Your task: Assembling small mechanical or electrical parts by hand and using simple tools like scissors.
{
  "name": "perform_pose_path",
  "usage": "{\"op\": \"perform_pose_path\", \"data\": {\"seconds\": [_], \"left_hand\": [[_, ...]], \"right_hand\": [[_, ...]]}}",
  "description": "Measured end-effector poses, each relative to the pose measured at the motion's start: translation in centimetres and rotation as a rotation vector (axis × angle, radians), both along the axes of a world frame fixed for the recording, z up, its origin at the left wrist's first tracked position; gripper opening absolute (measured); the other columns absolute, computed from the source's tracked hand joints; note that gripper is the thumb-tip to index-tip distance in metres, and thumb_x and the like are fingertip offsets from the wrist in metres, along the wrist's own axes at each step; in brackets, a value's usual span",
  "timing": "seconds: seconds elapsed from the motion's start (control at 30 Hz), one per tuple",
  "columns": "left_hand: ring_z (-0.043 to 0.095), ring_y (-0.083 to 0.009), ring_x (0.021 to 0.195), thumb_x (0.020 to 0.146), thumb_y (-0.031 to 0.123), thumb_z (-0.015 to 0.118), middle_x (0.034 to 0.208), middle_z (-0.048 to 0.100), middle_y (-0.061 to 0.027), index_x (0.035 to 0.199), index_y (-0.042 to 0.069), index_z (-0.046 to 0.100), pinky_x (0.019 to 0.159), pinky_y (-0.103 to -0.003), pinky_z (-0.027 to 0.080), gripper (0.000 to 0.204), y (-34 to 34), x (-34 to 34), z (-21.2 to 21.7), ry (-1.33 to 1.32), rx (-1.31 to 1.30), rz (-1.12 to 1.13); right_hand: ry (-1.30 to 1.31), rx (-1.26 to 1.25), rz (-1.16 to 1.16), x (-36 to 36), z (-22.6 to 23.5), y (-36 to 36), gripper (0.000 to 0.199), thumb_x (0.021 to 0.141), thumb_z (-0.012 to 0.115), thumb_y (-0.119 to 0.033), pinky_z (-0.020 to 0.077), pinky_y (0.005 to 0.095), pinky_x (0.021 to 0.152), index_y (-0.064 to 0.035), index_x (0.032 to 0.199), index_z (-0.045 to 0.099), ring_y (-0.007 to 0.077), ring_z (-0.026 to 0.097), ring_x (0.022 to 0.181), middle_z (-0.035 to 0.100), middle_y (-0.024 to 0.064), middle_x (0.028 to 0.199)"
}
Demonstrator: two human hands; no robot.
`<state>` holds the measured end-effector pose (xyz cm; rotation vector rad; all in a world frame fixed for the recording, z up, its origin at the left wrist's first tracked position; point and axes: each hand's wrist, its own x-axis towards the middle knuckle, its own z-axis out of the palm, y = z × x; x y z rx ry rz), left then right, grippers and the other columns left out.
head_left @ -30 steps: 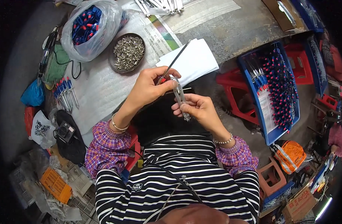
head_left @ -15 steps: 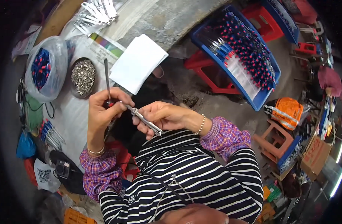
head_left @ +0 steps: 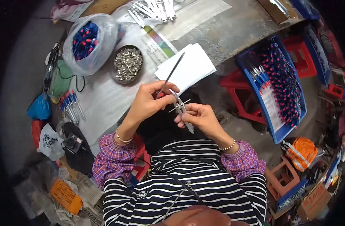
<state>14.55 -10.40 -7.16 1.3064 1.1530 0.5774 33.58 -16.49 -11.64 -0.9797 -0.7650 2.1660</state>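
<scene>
My left hand [head_left: 148,100] is closed around a thin, dark metal rod [head_left: 175,67], screwdriver-like, with red at its base; it slants up and right. Its thumb and forefinger also pinch the upper end of a slim silver metal tool part [head_left: 180,107]. Thin pins stick out crosswise from the middle of that part. Lower down, my right hand [head_left: 200,117] grips the same piece between thumb and fingers, its pointed end showing below them. Both hands are in front of my body, near the worktable's edge. The rod's handle is mostly hidden in my palm.
Folded white paper [head_left: 187,67] lies beyond my hands. Left of it stand a dark bowl of small metal pieces [head_left: 128,64] and a plastic bag [head_left: 108,37] of blue-and-red items. Silver parts [head_left: 157,9] lie farther back. A blue tray [head_left: 287,132] sits on a red stool [head_left: 242,100].
The view has shifted, so the table and tray appear farther right. The silver part has turned steeper, and crosswise pins now show. The rod leans further right. Both hands keep their hold.
</scene>
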Motion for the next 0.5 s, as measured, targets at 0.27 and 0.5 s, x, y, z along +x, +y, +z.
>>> {"op": "perform_pose_path", "data": {"seconds": [0.27,0.5], "left_hand": [[0.043,0.0006,0.053,0.077,0.004,0.067,0.064,0.057,0.0038,0.093,0.0,0.066,0.047,-0.017,0.031,0.016,-0.26,-0.47,-0.64,0.027,0.071,0.038],[0.047,-0.0013,0.054,0.078,0.004,0.067,0.071,0.062,-0.0003,0.095,-0.001,0.065,0.046,-0.016,0.033,0.018,0.0,-0.69,-0.61,-0.038,0.008,0.017]], "right_hand": [[-0.046,0.071,-0.019,-0.46,-0.41,0.1,0.02,0.087,0.057,-0.004,0.0535,0.0261,0.07,0.0066,0.104,0.057,0.0167,0.065,0.078,0.066,0.0134,0.091],[-0.058,0.081,-0.007,-0.72,-0.52,0.01,0.017,0.088,0.056,-0.005,0.0533,0.0264,0.072,0.006,0.101,0.058,0.0167,0.065,0.079,0.066,0.0126,0.09]]}}
